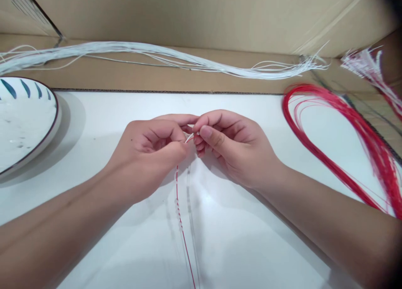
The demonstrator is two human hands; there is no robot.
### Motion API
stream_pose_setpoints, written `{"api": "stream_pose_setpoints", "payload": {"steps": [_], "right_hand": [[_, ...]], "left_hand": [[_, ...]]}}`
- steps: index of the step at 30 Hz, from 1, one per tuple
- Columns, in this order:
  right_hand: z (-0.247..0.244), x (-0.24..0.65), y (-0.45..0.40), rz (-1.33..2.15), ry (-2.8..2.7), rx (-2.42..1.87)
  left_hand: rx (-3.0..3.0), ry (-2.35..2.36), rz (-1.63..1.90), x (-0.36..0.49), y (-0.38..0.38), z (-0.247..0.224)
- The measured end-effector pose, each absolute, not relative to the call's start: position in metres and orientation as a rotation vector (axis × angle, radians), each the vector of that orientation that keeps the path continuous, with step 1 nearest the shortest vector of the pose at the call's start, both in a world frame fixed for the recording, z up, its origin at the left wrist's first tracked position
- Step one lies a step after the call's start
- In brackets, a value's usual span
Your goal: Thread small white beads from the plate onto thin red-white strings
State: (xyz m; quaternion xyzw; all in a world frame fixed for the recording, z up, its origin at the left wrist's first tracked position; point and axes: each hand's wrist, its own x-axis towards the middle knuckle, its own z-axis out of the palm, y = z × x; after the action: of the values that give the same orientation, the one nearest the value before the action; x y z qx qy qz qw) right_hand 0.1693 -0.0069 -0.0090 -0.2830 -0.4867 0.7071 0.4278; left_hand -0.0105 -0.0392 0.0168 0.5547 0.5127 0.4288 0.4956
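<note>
Near the middle, my left hand [157,151] pinches a red and white strand [189,137] between thumb and forefinger. My right hand [228,144] is closed on the same strand just to the right, thumb against forefinger, and the fingertips of both hands nearly meet. Below my left hand hangs a thin red cord [178,201] with white or clear bits along its upper part; it runs down to the bottom edge. The exact crossing of the strands between the fingertips is partly hidden.
A dark-rimmed plate [25,130] stands at the left. Looped red cords [314,149] lie at the right. A long bundle of white strands [125,47] stretches over cardboard [188,82] at the back. Red and white strands [367,65] rest at the far right.
</note>
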Motion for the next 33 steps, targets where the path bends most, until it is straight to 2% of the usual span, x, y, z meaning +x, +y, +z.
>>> {"api": "stream_pose_setpoints", "payload": {"steps": [33], "right_hand": [[-0.0018,0.1717,-0.0032,2.027,-1.01,-0.713]], "left_hand": [[1.346,1.259,1.053,-0.0063,-0.0413,0.0214]]}}
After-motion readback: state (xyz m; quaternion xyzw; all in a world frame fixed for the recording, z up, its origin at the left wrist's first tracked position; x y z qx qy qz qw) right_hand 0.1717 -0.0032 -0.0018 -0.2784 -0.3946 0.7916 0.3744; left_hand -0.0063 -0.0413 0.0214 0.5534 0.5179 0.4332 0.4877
